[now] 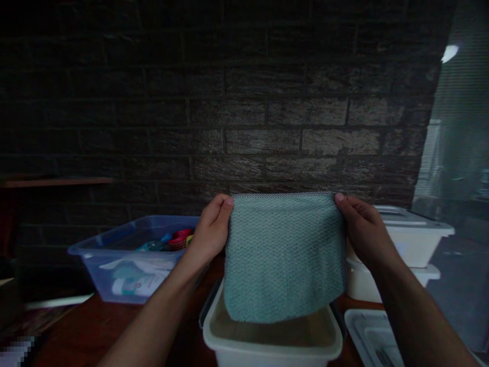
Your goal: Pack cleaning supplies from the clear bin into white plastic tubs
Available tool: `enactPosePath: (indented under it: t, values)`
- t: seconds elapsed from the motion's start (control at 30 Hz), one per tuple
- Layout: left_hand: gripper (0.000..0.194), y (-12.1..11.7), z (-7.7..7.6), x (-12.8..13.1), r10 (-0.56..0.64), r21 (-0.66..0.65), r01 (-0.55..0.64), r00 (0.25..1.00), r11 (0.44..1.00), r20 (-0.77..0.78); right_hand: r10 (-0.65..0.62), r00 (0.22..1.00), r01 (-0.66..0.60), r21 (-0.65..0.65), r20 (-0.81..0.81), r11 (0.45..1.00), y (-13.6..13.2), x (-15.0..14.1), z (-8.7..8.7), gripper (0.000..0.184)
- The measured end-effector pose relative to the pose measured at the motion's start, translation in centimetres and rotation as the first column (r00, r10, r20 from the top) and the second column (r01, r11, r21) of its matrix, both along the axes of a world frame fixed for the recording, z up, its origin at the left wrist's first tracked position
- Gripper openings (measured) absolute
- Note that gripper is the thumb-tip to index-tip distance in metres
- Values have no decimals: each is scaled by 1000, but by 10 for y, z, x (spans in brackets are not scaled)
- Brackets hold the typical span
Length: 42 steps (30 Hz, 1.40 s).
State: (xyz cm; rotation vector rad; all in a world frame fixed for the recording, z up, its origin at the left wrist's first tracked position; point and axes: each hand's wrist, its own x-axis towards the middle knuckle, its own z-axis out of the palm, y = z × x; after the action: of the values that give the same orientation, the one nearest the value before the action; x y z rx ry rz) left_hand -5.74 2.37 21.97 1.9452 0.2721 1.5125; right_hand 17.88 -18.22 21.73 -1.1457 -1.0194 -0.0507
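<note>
A pale green textured cloth (284,255) hangs stretched between my two hands, its lower edge drooping over a white plastic bin (273,346). My left hand (214,224) pinches the cloth's upper left corner, thumb toward me. At the upper right corner, my right hand (362,229) grips it the same way. The visible part of the bin's inside shows no objects; the cloth hides the rest.
Left on the brown table (76,334) stands a blue translucent tub (133,250) with a red basket (179,239) and other items. Stacked white lidded boxes (412,242) stand at right, near a loose lid (372,336). A dark brick wall (244,112) rises behind.
</note>
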Motion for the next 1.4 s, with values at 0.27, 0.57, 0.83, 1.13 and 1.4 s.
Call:
enactPosePath:
  t: [0.27, 0.57, 0.83, 1.13, 1.4]
  values:
    - [14, -5, -5, 7, -51, 26, 48, 990, 999, 131, -371, 908, 353, 123, 192, 928, -2, -9, 4, 42]
    - [10, -6, -1, 8, 138, 159, -180, 960, 971, 243, -293, 938, 264, 165, 186, 950, 2, -5, 6, 33]
    - [9, 2, -1, 8, 146, 175, -199, 950, 964, 278, -273, 942, 239, 180, 198, 954, -1, -9, 7, 34]
    - [8, -5, 0, 5, 131, 180, -173, 966, 968, 225, -369, 906, 338, 168, 208, 926, -6, -10, 8, 34]
    - [8, -6, 0, 4, 97, 175, -131, 977, 976, 191, -431, 888, 417, 113, 161, 902, -9, -13, 10, 28]
